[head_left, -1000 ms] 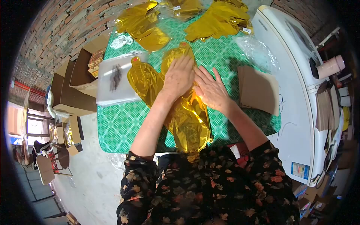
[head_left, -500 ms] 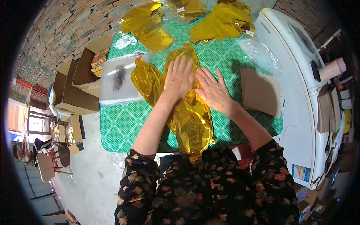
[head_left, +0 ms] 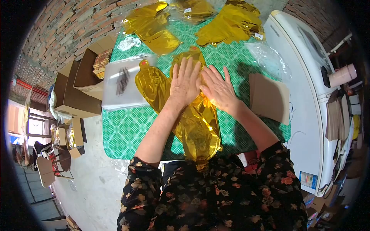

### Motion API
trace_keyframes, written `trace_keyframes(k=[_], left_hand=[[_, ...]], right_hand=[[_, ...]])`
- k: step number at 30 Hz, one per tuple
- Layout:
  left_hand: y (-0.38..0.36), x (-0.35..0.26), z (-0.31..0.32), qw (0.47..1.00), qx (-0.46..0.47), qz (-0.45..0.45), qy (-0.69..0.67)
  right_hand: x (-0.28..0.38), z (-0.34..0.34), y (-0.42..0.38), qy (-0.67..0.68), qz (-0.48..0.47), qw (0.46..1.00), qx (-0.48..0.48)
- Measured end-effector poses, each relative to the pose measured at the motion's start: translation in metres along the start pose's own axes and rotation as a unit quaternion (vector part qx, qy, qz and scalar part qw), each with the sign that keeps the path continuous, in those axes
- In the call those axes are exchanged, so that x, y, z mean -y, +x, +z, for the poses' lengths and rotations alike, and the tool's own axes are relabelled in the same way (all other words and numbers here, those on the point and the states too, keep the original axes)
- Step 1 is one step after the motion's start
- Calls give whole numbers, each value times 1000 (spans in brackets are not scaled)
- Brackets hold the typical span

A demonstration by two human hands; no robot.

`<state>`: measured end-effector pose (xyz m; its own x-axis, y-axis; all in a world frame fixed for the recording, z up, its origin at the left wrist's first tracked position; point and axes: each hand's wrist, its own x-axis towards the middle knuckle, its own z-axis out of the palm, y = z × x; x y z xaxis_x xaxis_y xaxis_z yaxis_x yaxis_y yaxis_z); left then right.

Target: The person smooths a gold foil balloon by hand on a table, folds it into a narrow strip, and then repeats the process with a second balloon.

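A flat gold foil balloon (head_left: 196,133) lies on the green checked tablecloth (head_left: 127,134), its lower end reaching the table's front edge by my shirt. Two lobes spread from its upper part, each with a small red-marked tab at the tip. My left hand (head_left: 185,84) rests flat on the upper right lobe, palm down and fingers stretched. Beside it my right hand (head_left: 219,88) lies with fingers extended along the foil's right edge, its thumb side close to my left hand. Both hands cover the middle of the balloon.
More gold foil balloons (head_left: 231,25) lie at the table's back. A stack of clear plastic bags (head_left: 115,90) and a white ribbon bundle (head_left: 129,43) sit left. Brown cardboard sheets (head_left: 269,98) and a clear bag (head_left: 268,57) lie right, before a white refrigerator (head_left: 304,115). Cardboard boxes (head_left: 73,98) stand left.
My hands stay flat on the foil with only a slight shift; the right hand's fingers lie a little closer to the left hand. The view has moved slightly.
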<state>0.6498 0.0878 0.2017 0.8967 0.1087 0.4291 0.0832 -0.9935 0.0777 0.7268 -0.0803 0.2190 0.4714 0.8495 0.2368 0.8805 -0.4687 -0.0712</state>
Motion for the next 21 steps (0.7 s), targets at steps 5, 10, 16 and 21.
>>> trace_keyframes(k=[5,10,16,21], left_hand=[[0,-1,-4,1000,-1,3,8],[0,-1,-5,1000,-1,2,0],[0,-2,-2,1000,-22,4,3],[0,-1,-5,1000,-18,2,4]], right_hand=[[-1,0,8,48,5,998,-29],[-1,1,14,85,20,995,-37],[-9,4,26,111,35,991,-59],[-16,8,34,71,10,992,-104]])
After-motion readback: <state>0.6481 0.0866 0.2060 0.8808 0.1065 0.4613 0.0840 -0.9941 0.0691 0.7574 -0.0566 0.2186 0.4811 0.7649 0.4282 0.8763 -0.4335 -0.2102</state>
